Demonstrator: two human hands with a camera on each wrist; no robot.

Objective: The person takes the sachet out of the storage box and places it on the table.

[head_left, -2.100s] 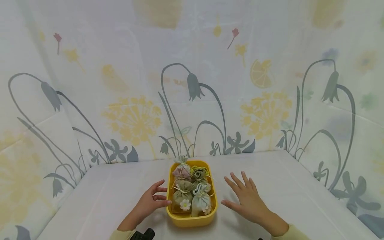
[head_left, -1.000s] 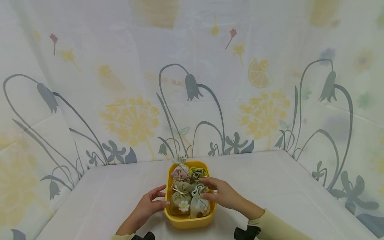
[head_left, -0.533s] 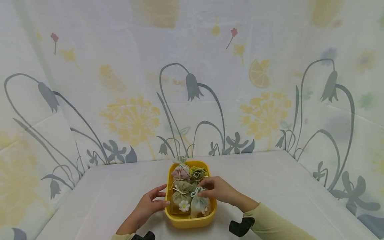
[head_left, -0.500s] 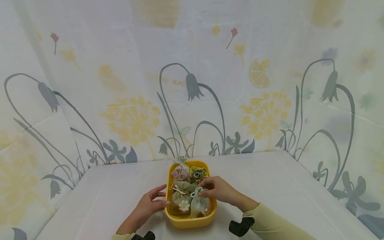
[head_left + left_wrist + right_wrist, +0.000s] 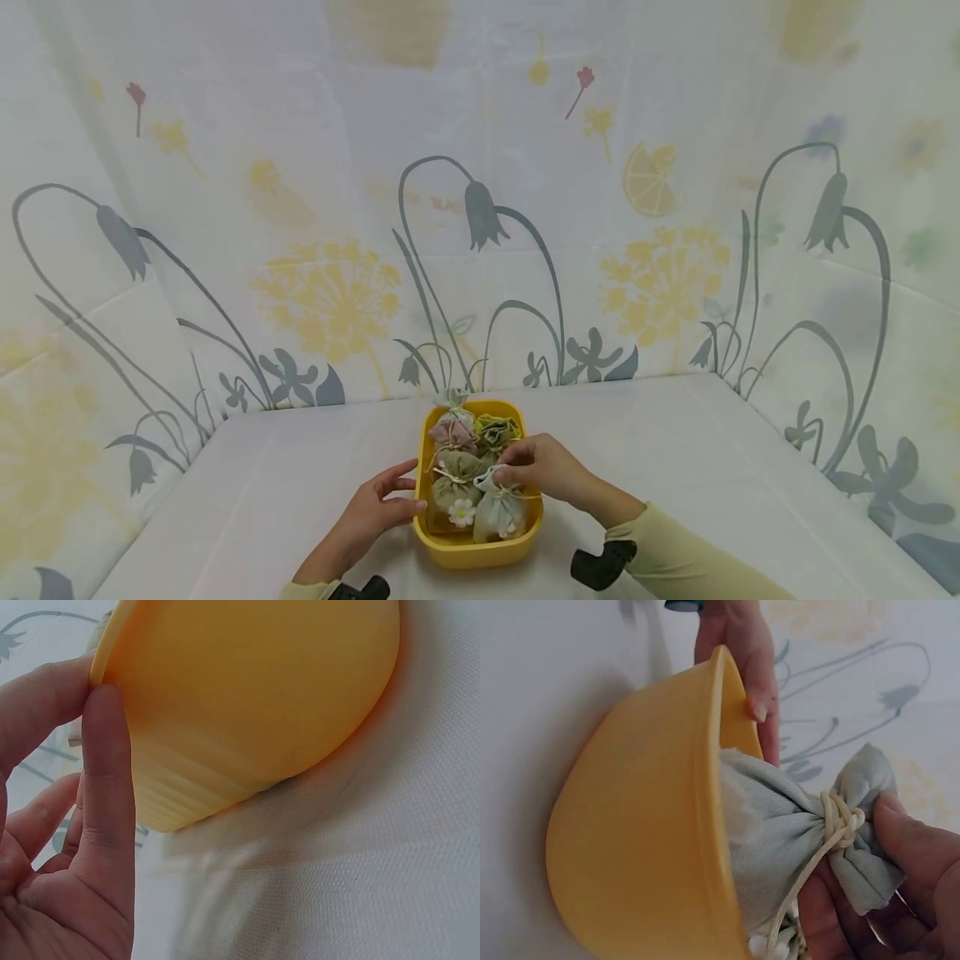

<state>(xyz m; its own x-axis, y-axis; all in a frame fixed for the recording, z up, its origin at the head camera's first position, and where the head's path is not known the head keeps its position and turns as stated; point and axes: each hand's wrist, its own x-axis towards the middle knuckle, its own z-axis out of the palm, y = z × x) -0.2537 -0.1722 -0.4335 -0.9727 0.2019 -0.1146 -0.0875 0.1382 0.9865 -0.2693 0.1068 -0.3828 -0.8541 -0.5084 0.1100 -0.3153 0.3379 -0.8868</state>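
A yellow plastic tub [image 5: 480,557] holds several small drawstring pouches. My left hand [image 5: 375,508] grips its left rim; in the left wrist view the thumb [image 5: 106,757] and a finger meet at that edge. My right hand [image 5: 553,473] reaches over the opposite rim and pinches the gathered top of a pale grey-blue drawstring pouch [image 5: 498,514]. Seen from the right wrist, this pouch [image 5: 772,832] has a cream cord [image 5: 841,821] knotted round its neck, and its lower part sits behind the tub wall. An olive pouch [image 5: 452,492] with a white flower lies to its left.
Farther back in the tub are a dusty pink pouch [image 5: 452,432], a dark green one [image 5: 498,432] and a pale one [image 5: 452,398] rising above the rim. A white cloth covers the table [image 5: 637,433]; a flower-printed curtain [image 5: 480,283] hangs behind.
My right hand has come in from the right, over the tub, and taken hold of the pale grey-blue pouch's top, which now tilts slightly left. The left hand stays at the rim.
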